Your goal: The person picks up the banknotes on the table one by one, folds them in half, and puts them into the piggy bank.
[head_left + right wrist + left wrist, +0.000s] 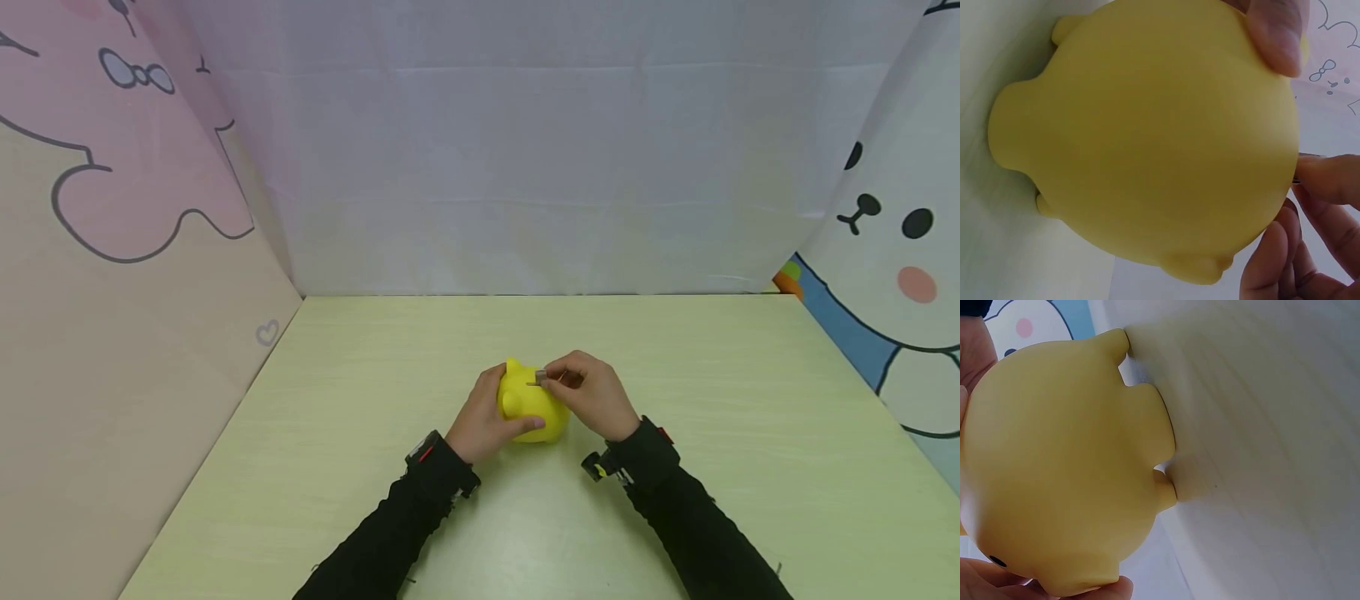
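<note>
A yellow piggy bank (542, 406) stands upright on the table, a dark slot across its top. My left hand (483, 423) grips its head end, thumb along the near side and fingers partly hidden behind it. In the left wrist view those fingers (1113, 590) lie by the snout (1079, 575). Just above the slot, my right hand (596, 396) pinches a small silver-grey coin (540, 377). Only a thin edge of the coin (1311, 154) shows in the right wrist view. Whether its lower edge is inside the slot, I cannot tell.
The pale yellow-green table (375, 358) spreads around both hands. A white curtain (487, 167) hangs along its back edge. Printed cartoon sheets (142, 192) stand at the left and right sides. Both wrists carry black straps with small cameras.
</note>
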### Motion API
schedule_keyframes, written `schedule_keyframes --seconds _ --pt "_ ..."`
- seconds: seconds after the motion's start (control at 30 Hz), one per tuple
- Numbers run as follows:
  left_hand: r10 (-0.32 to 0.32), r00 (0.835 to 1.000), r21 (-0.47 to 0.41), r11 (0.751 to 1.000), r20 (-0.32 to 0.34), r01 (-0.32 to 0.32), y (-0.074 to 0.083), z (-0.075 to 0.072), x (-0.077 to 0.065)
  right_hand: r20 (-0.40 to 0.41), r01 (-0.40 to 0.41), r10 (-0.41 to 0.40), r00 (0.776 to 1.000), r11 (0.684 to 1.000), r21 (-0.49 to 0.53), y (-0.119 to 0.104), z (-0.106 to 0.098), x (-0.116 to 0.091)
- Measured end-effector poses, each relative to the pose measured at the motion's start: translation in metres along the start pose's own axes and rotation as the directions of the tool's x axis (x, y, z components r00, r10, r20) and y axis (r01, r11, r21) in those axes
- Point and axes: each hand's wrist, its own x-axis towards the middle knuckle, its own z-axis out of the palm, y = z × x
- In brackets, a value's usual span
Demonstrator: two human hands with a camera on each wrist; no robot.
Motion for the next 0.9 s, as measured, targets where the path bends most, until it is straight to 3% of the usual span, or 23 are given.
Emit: schedule_keyframes --seconds 0.9 --pt "0.006 1.0 0.005 1.0 0.002 -0.006 -0.0002 0.001 -0.001 -0.019 -0.009 0.009 1.0 0.999 0.033 -0.0076 -0.0086 -0.0015"
